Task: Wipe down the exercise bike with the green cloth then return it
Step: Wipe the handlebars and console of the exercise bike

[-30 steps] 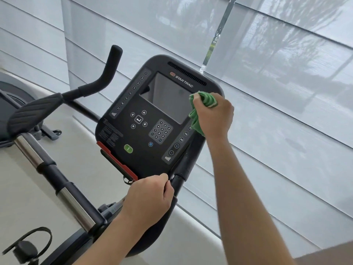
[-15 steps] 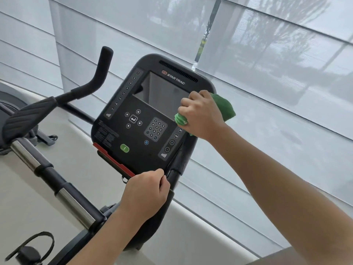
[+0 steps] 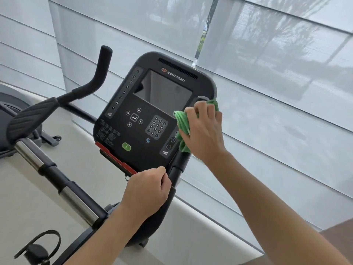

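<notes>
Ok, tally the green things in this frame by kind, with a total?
Green cloth, gripped by the right hand at the console right edge: 1
Green button on the console: 1
Total: 2

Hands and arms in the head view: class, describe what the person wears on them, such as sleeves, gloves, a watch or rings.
Both forearms are bare as far as the picture shows, with no sleeves in view. The left hand and the right hand wear no gloves. No watch, band or bracelet shows at either wrist, and no ring shows on the fingers that can be seen.
</notes>
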A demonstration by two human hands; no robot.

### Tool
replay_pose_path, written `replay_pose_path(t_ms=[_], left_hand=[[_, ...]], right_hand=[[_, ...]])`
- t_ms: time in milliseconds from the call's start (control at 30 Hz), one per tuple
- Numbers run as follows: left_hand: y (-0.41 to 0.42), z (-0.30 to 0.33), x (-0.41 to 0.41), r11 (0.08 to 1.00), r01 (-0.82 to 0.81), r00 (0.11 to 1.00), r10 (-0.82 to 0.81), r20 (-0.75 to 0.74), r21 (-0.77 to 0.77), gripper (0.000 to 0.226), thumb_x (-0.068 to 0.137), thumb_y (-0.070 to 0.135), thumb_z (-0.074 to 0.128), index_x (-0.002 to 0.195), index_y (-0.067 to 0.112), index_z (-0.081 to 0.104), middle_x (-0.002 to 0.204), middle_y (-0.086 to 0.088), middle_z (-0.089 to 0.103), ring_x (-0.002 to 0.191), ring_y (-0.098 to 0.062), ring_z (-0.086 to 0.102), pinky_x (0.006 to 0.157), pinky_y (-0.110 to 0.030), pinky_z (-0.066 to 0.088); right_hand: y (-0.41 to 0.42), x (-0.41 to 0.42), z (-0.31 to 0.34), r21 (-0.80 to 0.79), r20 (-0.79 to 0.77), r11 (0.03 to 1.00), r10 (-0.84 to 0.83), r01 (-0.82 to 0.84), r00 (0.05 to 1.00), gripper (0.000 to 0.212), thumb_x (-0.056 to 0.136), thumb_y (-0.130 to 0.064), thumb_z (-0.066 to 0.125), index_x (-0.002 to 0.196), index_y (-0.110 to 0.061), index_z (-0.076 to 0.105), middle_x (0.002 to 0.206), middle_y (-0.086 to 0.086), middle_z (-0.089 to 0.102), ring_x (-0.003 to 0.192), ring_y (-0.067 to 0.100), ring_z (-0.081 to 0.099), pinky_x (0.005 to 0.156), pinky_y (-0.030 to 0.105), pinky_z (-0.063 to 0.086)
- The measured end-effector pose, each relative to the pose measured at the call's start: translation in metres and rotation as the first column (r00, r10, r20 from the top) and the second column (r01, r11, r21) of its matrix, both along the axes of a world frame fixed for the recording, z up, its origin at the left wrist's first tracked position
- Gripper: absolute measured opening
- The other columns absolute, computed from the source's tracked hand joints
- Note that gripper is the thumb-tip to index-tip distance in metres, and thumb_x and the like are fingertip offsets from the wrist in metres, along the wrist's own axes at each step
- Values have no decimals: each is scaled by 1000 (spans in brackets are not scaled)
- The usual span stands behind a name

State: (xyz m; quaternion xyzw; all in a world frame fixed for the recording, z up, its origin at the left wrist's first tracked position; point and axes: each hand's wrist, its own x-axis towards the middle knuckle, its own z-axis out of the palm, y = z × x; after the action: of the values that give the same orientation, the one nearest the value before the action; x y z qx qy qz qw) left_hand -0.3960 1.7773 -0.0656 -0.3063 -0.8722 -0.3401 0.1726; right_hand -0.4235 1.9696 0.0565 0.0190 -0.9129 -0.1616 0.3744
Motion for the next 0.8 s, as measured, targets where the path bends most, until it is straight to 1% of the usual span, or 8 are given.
replay_pose_path(t_ms=[100, 300, 400, 500, 567, 633, 700, 800], left_hand=[[0, 0, 0, 1000, 3, 1000, -3, -4, 5, 32, 99, 29, 45, 67, 22, 45, 52, 8, 44, 44, -14, 46, 44, -31, 48], [-1, -1, 0, 1000, 4, 1000, -4, 3, 17, 32, 99, 31, 47, 68, 23, 47, 53, 10, 45, 44, -12, 47, 43, -27, 47], [-5, -1, 2, 1000, -12, 999, 11, 35, 0, 32, 100, 34, 45, 70, 24, 48, 54, 7, 48, 46, -14, 50, 46, -34, 50], [-11, -2, 7, 999, -35, 999, 35, 38, 8, 34, 99, 34, 45, 66, 25, 41, 49, 9, 41, 42, -12, 42, 42, -26, 40], [-14, -2, 10, 999, -51, 998, 51, 30, 12, 34, 98, 33, 46, 65, 25, 40, 47, 9, 37, 40, -11, 39, 42, -23, 34], [-14, -1, 9, 998, -63, 997, 63, 39, 9, 34, 97, 32, 47, 64, 24, 42, 47, 8, 38, 40, -11, 42, 43, -25, 40], [-12, 0, 8, 997, -74, 996, 73, 53, 10, 34, 98, 32, 48, 65, 24, 44, 47, 9, 40, 41, -11, 45, 46, -28, 45], [-12, 0, 9, 997, -67, 996, 65, 64, 27, 34, 99, 33, 48, 66, 25, 47, 48, 12, 43, 41, -9, 47, 47, -25, 48]], right_hand=[[-4, 9, -31, -18, 64, 999, 31, -30, 998, 28, 94, -41, 63, 105, -16, 68, 117, 8, 55, 104, 31, 49, 82, 45, 44], [-15, 38, -64, -433, 195, 896, 193, -93, 962, 28, 94, -42, 66, 110, -21, 72, 119, 0, 49, 107, 27, 44, 82, 45, 52], [-16, 59, -61, -550, 271, 829, 293, -102, 917, 41, 84, -34, 64, 124, -24, 66, 126, -4, 42, 110, 24, 40, 94, 39, 49], [-9, 77, -55, -628, 400, 775, 395, -66, 827, 61, 79, -17, 64, 139, -24, 58, 131, -8, 34, 120, 20, 39, 106, 28, 38], [-1, 82, -44, -660, 445, 750, 442, -48, 779, 65, 80, -14, 63, 144, -24, 56, 131, -9, 37, 121, 19, 45, 107, 29, 41], [5, 83, -27, -672, 383, 736, 446, -88, 809, 63, 78, -14, 68, 140, -24, 57, 129, -8, 48, 118, 18, 53, 102, 34, 49], [8, 79, -8, -671, 210, 721, 409, -174, 888, 58, 76, -11, 74, 131, -23, 59, 125, -8, 57, 113, 18, 57, 96, 36, 52], [10, 60, 10, -572, -12, 786, 277, -234, 961, 50, 80, -4, 75, 128, -13, 64, 130, -1, 59, 118, 23, 54, 99, 32, 49]])
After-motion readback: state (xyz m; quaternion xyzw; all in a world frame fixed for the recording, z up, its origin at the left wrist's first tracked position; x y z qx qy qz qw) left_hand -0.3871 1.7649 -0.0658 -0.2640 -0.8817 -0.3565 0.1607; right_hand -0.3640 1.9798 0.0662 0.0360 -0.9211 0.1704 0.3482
